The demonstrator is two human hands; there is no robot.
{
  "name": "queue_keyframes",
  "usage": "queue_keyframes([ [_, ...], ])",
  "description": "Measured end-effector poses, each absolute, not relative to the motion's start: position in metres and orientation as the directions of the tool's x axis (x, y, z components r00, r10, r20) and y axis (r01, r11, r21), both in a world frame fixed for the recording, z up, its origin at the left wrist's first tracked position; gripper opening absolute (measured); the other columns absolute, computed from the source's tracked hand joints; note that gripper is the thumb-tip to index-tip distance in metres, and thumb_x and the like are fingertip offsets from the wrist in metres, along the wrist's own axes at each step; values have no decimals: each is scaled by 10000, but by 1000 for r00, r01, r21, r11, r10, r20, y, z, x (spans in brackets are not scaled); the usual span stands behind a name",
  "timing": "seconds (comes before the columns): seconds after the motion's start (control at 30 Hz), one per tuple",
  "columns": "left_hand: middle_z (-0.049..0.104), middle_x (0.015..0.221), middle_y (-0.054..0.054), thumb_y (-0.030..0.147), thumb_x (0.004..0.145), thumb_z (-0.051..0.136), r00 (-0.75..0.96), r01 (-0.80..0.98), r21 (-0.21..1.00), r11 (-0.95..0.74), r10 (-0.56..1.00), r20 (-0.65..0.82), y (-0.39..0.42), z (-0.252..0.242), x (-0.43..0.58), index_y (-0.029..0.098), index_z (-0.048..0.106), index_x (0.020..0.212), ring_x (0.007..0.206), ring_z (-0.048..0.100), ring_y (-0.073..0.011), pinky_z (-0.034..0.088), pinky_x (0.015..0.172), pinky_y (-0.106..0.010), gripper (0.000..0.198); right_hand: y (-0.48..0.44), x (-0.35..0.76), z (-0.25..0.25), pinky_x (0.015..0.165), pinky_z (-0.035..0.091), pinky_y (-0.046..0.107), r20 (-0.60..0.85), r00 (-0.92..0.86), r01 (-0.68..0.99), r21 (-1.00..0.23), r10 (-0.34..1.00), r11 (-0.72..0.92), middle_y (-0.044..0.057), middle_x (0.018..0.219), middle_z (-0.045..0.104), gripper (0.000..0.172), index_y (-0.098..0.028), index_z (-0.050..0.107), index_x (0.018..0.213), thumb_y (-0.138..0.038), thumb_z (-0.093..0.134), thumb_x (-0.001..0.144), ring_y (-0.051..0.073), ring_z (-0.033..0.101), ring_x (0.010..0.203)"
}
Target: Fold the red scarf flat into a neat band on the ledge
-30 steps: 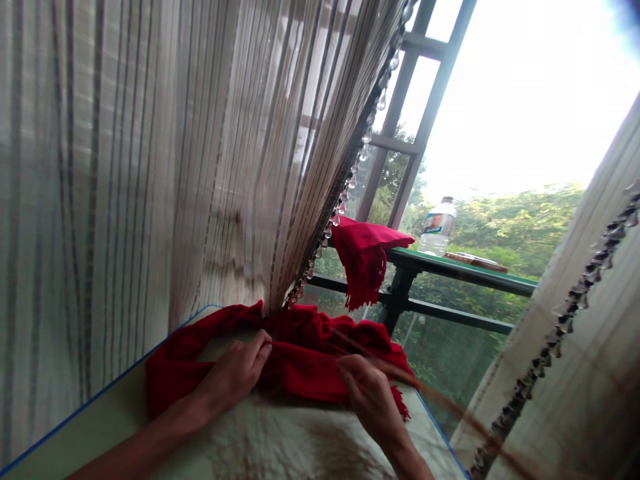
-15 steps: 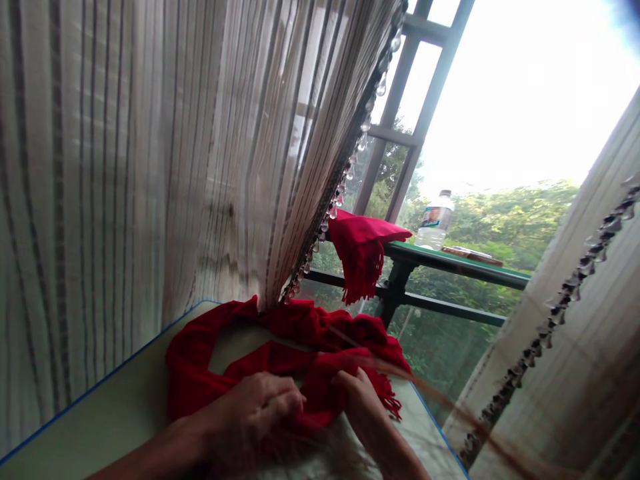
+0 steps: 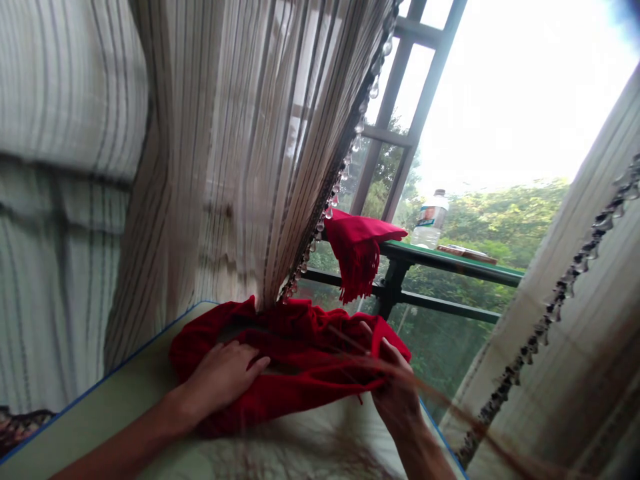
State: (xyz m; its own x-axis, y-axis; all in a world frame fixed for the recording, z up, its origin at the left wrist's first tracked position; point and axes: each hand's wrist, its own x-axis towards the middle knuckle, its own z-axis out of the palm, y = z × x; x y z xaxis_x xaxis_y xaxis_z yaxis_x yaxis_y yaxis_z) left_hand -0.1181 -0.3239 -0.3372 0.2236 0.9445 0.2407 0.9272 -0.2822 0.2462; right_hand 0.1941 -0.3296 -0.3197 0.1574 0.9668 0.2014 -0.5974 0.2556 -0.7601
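A red scarf [image 3: 280, 395] lies looped on a pale table [image 3: 145, 393] with a blue edge, its far part bunched up. My left hand [image 3: 225, 373] rests flat on the scarf's left side, fingers stretched and thumb apart. At the right end, my right hand [image 3: 397, 383] grips the scarf, with fingers around the raised fabric; part of that grip is hidden by the cloth. Blurred strands of hair cross the view in front of the scarf and my right hand.
Red fringed cloth [image 3: 360, 250] hangs over the green railing [image 3: 460, 270] beyond the table. A plastic bottle [image 3: 431, 220] and a flat brown item [image 3: 467, 253] stand on that rail. Striped curtains with beaded trim [image 3: 240, 167] hang at left, and another curtain [image 3: 565, 280] at right.
My left hand has moved left and now lies flat on the scarf. My right hand has shifted right and lifted the scarf's right end, stretching the near fold. The curtain at far left has billowed.
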Motion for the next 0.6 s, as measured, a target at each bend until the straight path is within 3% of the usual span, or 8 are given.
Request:
queue_keyframes([
  [0.07,770,1118,-170,481,986,472,191,941,225,-252,946,261,-320,-338,-123,188,787,1035,1113,675,-380,416,1020,-553,433,-329,198,-318,838,639,341,177,181,-602,-758,967,251,24,998,834,364,-251,799,1065,-343,776,713,247,782,907],
  [0.13,742,1229,-148,409,969,527,225,925,233,-301,926,302,-322,-336,-123,198,771,1108,1217,622,-378,363,1079,-573,351,-331,193,-319,845,635,358,146,120,-618,-763,982,189,44,1021,830,367,-244,797,1068,-350,784,716,264,776,966],
  [0.3,669,1380,-35,442,994,556,437,695,407,-593,798,416,-351,-324,-95,289,642,1336,1301,559,-250,390,1129,-396,385,-340,150,-337,920,599,435,133,-232,-593,-805,964,-31,81,1177,793,496,-272,765,1140,-628,683,803,298,711,1155],
  [0.37,634,1412,-38,466,901,705,529,631,418,-653,757,385,-364,-324,-79,296,599,1367,1302,545,-268,408,1123,-391,508,-345,131,-347,926,594,432,136,-274,-581,-813,952,-51,60,1239,772,527,-300,750,1165,-679,650,812,285,699,1174],
  [0.43,601,1434,-64,376,803,812,583,648,364,-669,743,329,-370,-328,-67,279,613,1328,1305,527,-312,395,1134,-446,570,-349,118,-353,915,596,415,140,-301,-591,-804,943,-69,45,1265,760,527,-315,742,1172,-687,650,810,270,703,1159],
  [0.53,614,1370,-89,251,835,739,571,722,291,-628,778,262,-368,-337,-60,258,667,1215,1252,546,-337,394,1108,-516,387,-350,116,-354,898,603,392,134,-281,-638,-766,950,-81,46,1245,766,496,-303,747,1138,-634,727,769,260,716,1118],
  [0.6,638,1308,-86,203,853,675,560,738,300,-604,797,228,-365,-341,-63,257,671,1197,1192,577,-327,422,1059,-498,348,-346,125,-350,880,615,388,89,-204,-669,-740,975,-73,60,1168,791,455,-270,763,1056,-602,762,745,258,736,1056],
])
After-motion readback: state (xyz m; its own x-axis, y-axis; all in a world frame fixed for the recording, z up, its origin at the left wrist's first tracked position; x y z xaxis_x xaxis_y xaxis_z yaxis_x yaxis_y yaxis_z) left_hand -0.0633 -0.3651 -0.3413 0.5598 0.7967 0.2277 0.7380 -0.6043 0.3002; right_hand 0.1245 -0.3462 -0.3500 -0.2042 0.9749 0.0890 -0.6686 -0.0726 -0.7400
